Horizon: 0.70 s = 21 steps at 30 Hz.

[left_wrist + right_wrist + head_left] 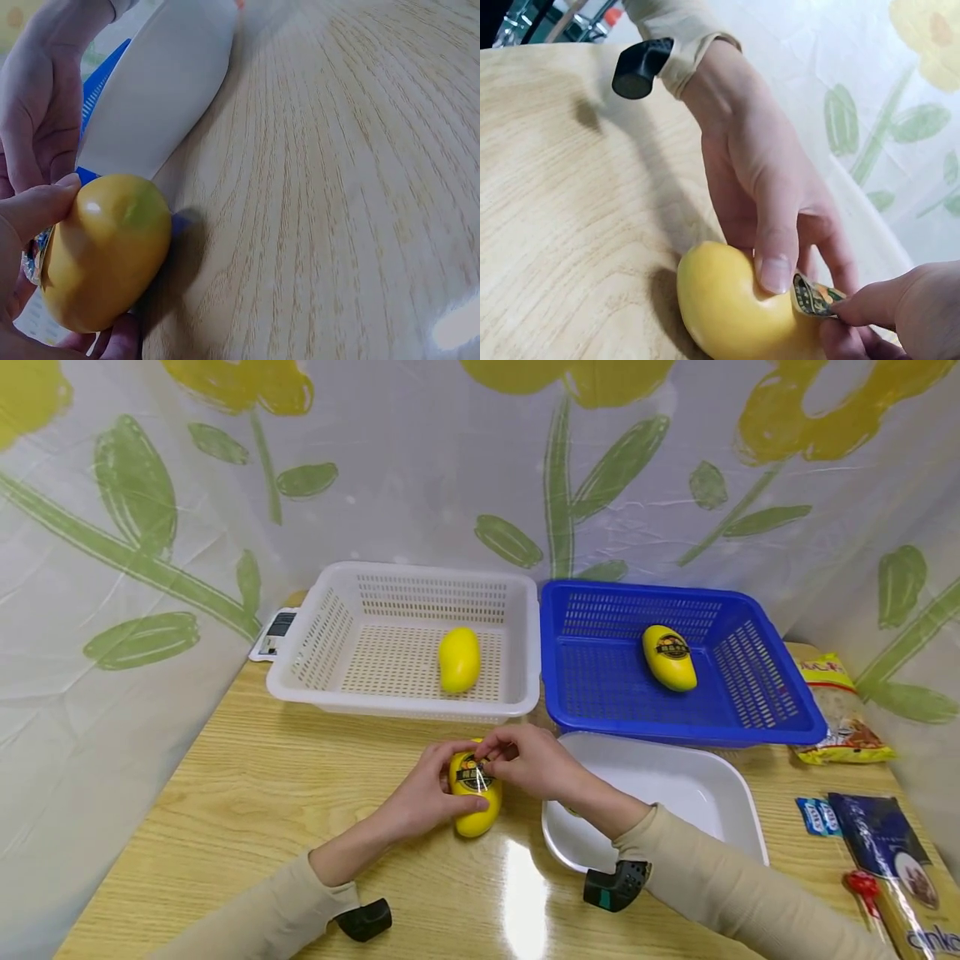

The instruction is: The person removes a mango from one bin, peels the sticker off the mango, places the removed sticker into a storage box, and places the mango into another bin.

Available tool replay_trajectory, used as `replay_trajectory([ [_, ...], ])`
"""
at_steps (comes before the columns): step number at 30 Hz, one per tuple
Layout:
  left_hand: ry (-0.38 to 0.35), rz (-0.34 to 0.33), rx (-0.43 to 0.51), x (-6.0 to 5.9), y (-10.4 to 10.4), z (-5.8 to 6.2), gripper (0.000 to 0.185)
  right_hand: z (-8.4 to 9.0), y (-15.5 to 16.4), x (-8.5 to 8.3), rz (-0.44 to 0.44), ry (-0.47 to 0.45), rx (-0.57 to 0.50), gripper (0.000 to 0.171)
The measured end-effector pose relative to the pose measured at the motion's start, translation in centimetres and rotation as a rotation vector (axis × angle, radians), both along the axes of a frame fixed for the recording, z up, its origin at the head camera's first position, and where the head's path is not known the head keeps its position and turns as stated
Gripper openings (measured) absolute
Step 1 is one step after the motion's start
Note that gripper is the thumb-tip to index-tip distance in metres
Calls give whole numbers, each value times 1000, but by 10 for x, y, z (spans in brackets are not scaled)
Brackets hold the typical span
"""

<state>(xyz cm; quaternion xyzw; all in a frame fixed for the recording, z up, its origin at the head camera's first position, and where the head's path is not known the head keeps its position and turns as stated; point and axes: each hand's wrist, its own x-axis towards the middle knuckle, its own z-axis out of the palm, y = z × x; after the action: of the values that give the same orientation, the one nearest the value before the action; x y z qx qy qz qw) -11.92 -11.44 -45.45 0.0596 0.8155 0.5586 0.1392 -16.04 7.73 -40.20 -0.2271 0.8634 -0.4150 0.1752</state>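
Observation:
A yellow mango (477, 823) with a black and gold label (474, 779) rests on the wooden table. My left hand (423, 797) grips it from the left, thumb and fingers around its sides. Over its upper right, my right hand (534, 764) pinches an edge of the label between thumb and finger. In the right wrist view the label (815, 297) is curled up off the skin at that edge. Another mango (459, 660), no label showing, lies in the white basket (397, 703). A labelled mango (670, 670) lies in the blue basket (675, 735).
A white tray (697, 793) stands right of the mango, partly covered by my right forearm. On the right are a yellow snack bag (843, 710), small blue packets (819, 817), a dark blue and gold package (873, 827) and a red-topped stick (862, 883).

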Motion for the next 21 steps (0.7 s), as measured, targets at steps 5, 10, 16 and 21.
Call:
replay_trajectory([
  [5, 8, 8, -22, 0, 1, 2, 73, -2, 0, 0, 1, 6, 16, 10],
  [10, 3, 4, -23, 1, 1, 2, 73, 1, -2, 0, 27, 53, 36, 12],
  [16, 12, 2, -27, 1, 3, 1, 73, 4, 0, 2, 45, 86, 22, 11],
  [21, 27, -2, -51, 2, 5, 1, 73, 6, 7, 6, 41, 113, -17, 10],
])
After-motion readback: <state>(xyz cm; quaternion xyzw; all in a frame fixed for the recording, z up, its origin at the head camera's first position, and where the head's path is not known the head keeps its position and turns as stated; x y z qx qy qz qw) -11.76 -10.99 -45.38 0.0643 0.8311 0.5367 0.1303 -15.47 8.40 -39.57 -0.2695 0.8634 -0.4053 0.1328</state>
